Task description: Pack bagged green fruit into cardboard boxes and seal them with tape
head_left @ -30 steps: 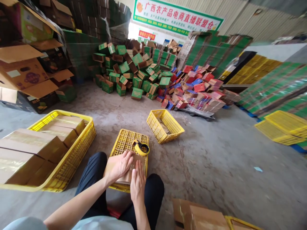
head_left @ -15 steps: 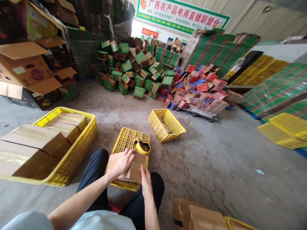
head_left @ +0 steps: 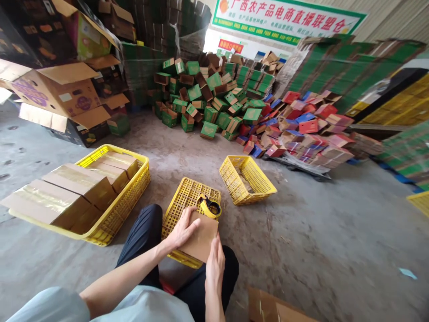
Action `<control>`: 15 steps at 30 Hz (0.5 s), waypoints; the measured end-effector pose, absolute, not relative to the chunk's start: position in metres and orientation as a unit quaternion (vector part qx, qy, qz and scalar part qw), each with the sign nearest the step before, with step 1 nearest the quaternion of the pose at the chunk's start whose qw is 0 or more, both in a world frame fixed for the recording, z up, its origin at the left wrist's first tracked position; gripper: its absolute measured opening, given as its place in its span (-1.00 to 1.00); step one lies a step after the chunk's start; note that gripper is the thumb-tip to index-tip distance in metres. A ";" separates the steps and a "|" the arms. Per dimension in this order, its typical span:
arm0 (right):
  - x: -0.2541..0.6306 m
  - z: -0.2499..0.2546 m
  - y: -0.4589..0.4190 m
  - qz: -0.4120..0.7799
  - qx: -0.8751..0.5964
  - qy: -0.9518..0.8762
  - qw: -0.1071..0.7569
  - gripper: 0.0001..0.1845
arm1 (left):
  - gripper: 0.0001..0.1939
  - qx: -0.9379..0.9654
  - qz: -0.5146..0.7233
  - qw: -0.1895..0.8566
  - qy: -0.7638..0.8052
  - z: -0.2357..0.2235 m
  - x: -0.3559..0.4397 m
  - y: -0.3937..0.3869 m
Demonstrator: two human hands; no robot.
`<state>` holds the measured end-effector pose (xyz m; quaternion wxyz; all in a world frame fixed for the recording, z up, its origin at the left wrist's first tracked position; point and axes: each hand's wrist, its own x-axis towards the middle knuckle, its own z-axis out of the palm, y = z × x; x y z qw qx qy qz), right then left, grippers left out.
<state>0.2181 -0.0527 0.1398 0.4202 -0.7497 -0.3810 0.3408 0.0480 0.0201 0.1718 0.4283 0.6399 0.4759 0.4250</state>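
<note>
Between my knees, a small brown cardboard box (head_left: 203, 236) is held over an upturned yellow plastic crate (head_left: 177, 197). My left hand (head_left: 183, 229) grips its left side, with the thumb lying across the top. On the right edge, the fingers of my right hand (head_left: 215, 258) are closed round the side near the corner. The upper face of the box is plain, and its underside is hidden. Just beyond it on the crate lies a yellow and black tape dispenser (head_left: 209, 207).
A large yellow crate (head_left: 115, 219) with several taped cartons (head_left: 78, 183) stands to my left. A smaller yellow basket (head_left: 248, 183) sits ahead right. Flattened cardboard (head_left: 268, 308) lies low right. Piles of green boxes (head_left: 209, 129) and red-blue boxes (head_left: 308, 127) lie farther off.
The box has been turned in my hands, so a plain face now shows where a taped one did. My left hand has shifted to its left side. The view has swung left.
</note>
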 end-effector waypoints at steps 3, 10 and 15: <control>0.213 0.153 -0.047 0.338 -0.737 -0.412 0.416 -0.12 | -0.46 0.620 0.421 0.442 0.494 0.160 0.047 0.024; 0.218 0.150 -0.031 0.415 -0.678 -0.369 0.482 -0.10 | -0.52 0.591 0.413 0.435 0.539 0.141 0.058 0.036; 0.232 0.167 -0.011 0.526 -0.593 -0.336 0.509 -0.16 | -0.59 0.600 0.397 0.422 0.551 0.142 0.052 0.052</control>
